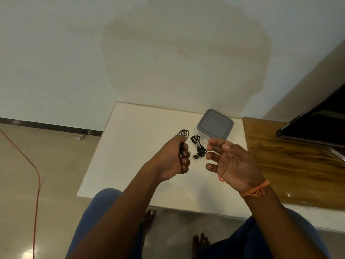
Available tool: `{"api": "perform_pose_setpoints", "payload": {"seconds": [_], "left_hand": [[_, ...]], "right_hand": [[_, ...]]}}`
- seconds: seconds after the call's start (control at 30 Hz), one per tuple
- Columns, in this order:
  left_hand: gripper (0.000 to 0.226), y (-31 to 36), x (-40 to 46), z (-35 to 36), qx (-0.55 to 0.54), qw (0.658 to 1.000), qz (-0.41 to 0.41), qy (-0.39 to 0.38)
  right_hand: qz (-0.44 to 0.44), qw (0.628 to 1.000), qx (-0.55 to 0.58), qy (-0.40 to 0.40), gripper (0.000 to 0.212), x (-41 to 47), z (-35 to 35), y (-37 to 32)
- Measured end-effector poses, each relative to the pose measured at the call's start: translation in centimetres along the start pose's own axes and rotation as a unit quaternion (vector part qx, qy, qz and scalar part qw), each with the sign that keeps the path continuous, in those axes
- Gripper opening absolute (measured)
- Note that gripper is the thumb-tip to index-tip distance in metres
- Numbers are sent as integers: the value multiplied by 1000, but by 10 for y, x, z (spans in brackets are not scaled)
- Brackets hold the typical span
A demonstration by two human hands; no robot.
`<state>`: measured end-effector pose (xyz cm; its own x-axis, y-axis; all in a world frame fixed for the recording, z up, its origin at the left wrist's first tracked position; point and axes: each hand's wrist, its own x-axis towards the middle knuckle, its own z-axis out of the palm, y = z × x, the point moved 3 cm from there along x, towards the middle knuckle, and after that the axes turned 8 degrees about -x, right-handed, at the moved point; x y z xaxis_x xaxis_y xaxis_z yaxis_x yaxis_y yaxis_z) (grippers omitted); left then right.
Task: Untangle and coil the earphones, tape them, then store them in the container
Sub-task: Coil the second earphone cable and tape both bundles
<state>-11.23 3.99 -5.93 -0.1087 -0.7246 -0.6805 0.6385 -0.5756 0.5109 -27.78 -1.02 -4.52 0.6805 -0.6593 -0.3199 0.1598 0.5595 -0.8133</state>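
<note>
Your left hand [172, 157] is gripping one coiled earphone [183, 133] above the tabletop [134, 146]; your right hand [230, 161] is hovering palm-up, fingers loosely spread, holding nothing. A second earphone [198, 145] is lying before one container [215, 124] near the far right corner.

Bench [130, 146]: container [215, 123] lying at the far edge; taped earphones bundle [198, 145] lying just before it; coiled earphones [183, 133] sitting in the left hand [172, 157], left of the bundle; right hand [231, 161] hovering right of the bundle; laptop [315, 126] sitting on the wooden board [291, 165], right of the bench
</note>
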Motion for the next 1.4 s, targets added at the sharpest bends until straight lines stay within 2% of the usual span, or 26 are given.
{"api": "perform_pose_setpoints", "payload": {"seconds": [0.1,0.17,0.27,0.33,0.43,0.57,0.67,0.77,0.9,1.07,1.17,1.3,1.4], "left_hand": [[22,-3,-2,8,-45,994,-33,-98],[22,-2,-2,9,-48,991,-28,-124],[20,-1,-5,9,-49,987,-20,-155],[19,0,-7,9,-45,985,-16,-169],[20,-2,-4,10,-30,988,8,-149],[27,0,0,12,-36,988,42,-142],[29,-1,-1,14,22,989,73,-127],[26,-5,-2,18,70,985,81,-137],[19,3,-9,16,132,971,86,-177],[33,0,-12,18,280,942,91,-160],[32,0,-13,20,242,955,65,-159],[28,-5,-10,23,144,973,39,-174],[25,-4,-11,24,179,961,51,-204]], "right_hand": [[-1,997,-42,64,19,2,7,6],[5,992,-54,113,21,4,8,13],[-8,987,-76,138,20,4,13,15],[-48,981,-101,155,32,4,16,12],[-98,966,-140,193,58,5,22,10],[-118,955,-143,230,90,6,28,9],[-121,954,-146,231,107,9,34,10],[-119,949,-125,262,115,10,38,13],[-76,962,-49,257,120,10,35,11],[-24,974,-71,212,115,9,32,13],[-69,976,-41,203,125,10,32,5],[-125,952,-85,265,124,9,32,-3],[-105,956,-61,266,125,10,26,-5]]}}
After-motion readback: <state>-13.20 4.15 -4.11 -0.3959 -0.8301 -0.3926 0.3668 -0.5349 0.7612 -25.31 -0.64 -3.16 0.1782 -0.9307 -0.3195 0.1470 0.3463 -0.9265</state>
